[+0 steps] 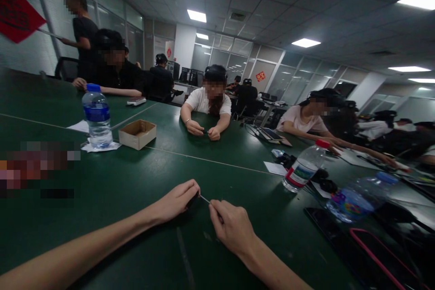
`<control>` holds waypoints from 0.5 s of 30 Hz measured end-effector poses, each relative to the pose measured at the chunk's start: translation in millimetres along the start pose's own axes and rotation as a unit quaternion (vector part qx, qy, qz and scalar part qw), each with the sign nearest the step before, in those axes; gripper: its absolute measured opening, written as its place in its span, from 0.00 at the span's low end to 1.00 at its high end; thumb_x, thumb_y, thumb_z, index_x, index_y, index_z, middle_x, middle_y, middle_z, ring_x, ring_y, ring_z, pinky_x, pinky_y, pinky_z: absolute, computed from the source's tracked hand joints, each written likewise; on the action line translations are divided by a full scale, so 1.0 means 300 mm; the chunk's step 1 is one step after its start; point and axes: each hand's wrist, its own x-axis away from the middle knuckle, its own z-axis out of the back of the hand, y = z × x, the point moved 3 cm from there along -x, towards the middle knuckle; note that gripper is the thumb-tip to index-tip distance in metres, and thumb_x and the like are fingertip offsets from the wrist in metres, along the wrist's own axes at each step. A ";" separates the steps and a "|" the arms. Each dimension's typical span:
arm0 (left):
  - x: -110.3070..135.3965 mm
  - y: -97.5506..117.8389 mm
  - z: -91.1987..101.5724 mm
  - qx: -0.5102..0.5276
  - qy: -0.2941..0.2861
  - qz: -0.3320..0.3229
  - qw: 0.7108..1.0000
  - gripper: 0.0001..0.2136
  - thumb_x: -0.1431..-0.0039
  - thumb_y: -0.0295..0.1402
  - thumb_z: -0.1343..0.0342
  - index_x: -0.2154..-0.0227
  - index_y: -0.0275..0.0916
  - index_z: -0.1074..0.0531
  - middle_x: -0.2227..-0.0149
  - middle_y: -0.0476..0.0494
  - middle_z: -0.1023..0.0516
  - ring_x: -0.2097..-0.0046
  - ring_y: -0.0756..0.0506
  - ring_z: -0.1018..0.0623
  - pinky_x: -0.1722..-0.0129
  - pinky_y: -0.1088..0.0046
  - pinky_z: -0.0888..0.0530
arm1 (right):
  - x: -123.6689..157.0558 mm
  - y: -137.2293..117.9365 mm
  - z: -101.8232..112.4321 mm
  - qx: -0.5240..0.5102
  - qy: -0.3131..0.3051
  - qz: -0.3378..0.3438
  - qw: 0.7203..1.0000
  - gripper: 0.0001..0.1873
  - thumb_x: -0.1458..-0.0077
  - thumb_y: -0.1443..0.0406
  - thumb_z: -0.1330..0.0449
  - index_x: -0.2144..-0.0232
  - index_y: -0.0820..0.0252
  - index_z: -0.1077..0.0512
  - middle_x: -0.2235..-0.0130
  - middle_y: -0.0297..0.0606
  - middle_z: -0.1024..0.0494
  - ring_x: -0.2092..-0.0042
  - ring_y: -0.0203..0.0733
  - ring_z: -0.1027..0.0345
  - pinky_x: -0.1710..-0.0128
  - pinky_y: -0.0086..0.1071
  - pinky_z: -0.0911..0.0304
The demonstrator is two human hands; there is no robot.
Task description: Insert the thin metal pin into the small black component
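Above the green table [163,244], my left hand [178,199] is closed, with part of a small dark object [193,201] showing under its fingers; its kind is hidden. A thin pale rod [204,199] spans the short gap between my hands. My right hand [234,226] pinches the rod's near end between thumb and fingers. Whether the rod is joined to the dark object cannot be made out. Both forearms reach in from the bottom of the head view.
An open cardboard box [137,138] and a blue-capped bottle [97,118] stand at the left. To the right are a red-capped bottle [304,167], a tilted bottle [360,199] and a pink-edged phone [384,253]. Across the table, a person [207,104] holds something small and dark.
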 end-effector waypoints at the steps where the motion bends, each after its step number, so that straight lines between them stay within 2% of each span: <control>1: -0.001 -0.003 0.000 0.002 0.001 -0.001 1.000 0.21 0.39 0.52 0.58 0.66 0.37 0.36 0.74 0.53 0.40 0.74 0.53 0.39 0.78 0.80 0.40 | 0.000 -0.002 0.001 0.001 0.000 0.004 1.000 0.16 0.36 0.64 0.55 0.63 0.62 0.29 0.72 0.36 0.28 0.75 0.30 0.39 0.75 0.23 0.49; 4: -0.005 -0.019 0.005 0.010 -0.003 -0.010 1.000 0.21 0.40 0.52 0.56 0.66 0.36 0.36 0.76 0.54 0.41 0.76 0.54 0.40 0.79 0.81 0.43 | 0.001 -0.007 0.008 0.004 -0.003 0.020 1.000 0.15 0.36 0.64 0.55 0.61 0.62 0.28 0.71 0.36 0.28 0.75 0.30 0.39 0.75 0.23 0.49; 10: -0.001 -0.031 0.010 0.041 -0.072 0.009 0.996 0.22 0.42 0.53 0.52 0.66 0.36 0.37 0.79 0.55 0.42 0.79 0.55 0.42 0.82 0.82 0.46 | 0.008 -0.007 0.014 0.003 -0.017 0.063 0.998 0.15 0.37 0.65 0.55 0.63 0.61 0.29 0.74 0.34 0.29 0.76 0.30 0.40 0.76 0.24 0.50; 15: 0.003 -0.031 0.013 0.064 -0.108 0.016 0.992 0.20 0.43 0.52 0.50 0.67 0.36 0.38 0.78 0.56 0.42 0.80 0.56 0.43 0.82 0.82 0.47 | 0.016 0.000 0.002 0.007 -0.008 0.085 0.996 0.16 0.36 0.64 0.55 0.66 0.61 0.29 0.75 0.34 0.31 0.76 0.31 0.41 0.76 0.26 0.52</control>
